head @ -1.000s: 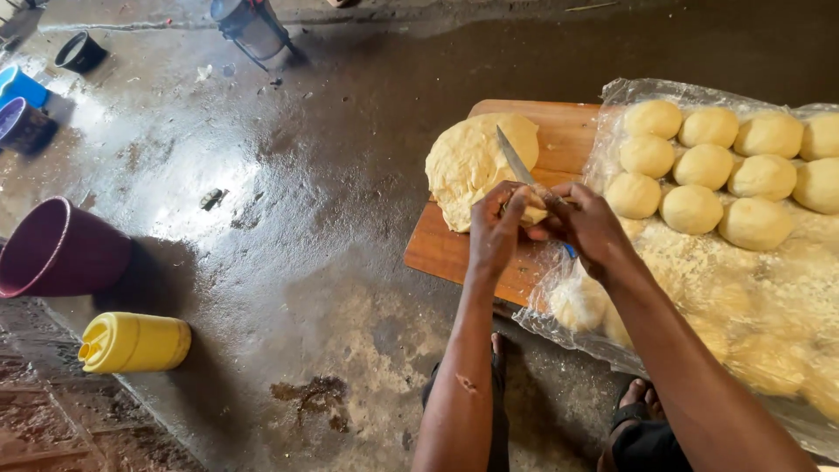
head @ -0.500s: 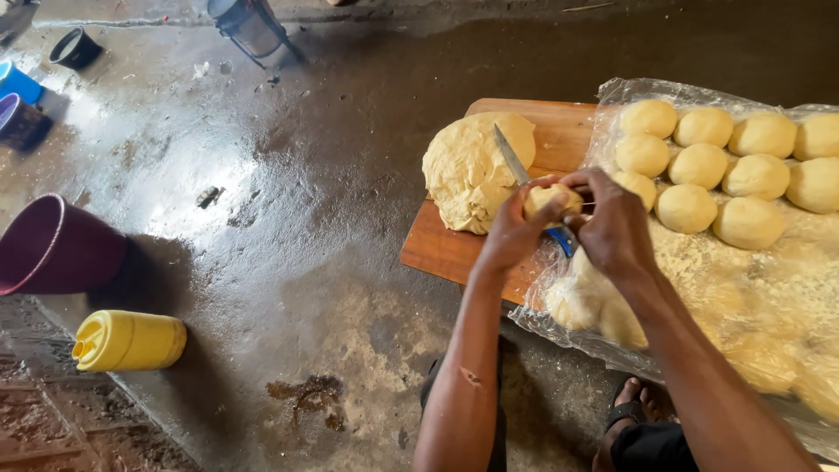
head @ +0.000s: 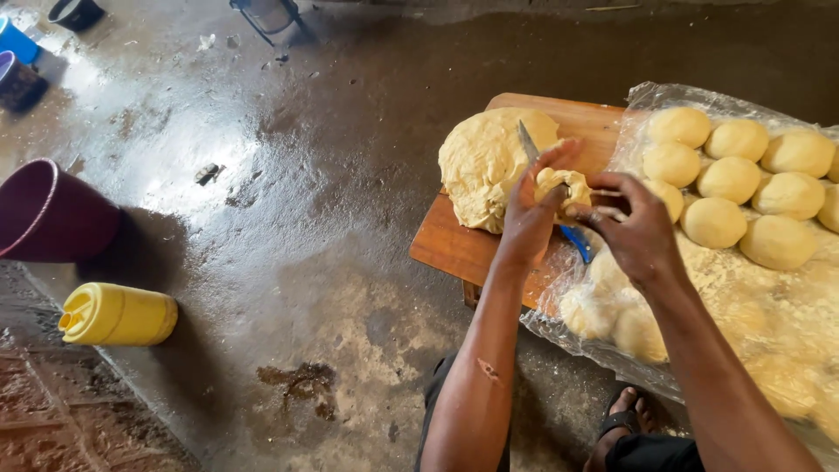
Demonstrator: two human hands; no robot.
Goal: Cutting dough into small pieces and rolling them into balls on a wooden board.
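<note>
My left hand [head: 527, 218] and my right hand [head: 636, 229] meet over a wooden board [head: 453, 246] and together pinch a small pale dough piece [head: 560, 183]. A large lump of yellow dough [head: 483, 163] lies on the board just left of the hands. Beside that lump rests a knife [head: 528, 140], its blue handle showing below my hands. To the right, several round dough balls [head: 717, 179] sit in rows on a clear plastic sheet [head: 769, 350].
The wet concrete floor holds a yellow container [head: 118, 315] lying on its side and a maroon bucket [head: 48, 214] at the left. Blue tubs [head: 13, 39] and a dark bowl [head: 74, 10] stand at the top left. My sandalled foot [head: 625, 419] is below the plastic.
Both hands have lifted slightly with the small dough piece and turned it between the fingers. My left fingers now spread over its top. The knife and the big lump have stayed in place.
</note>
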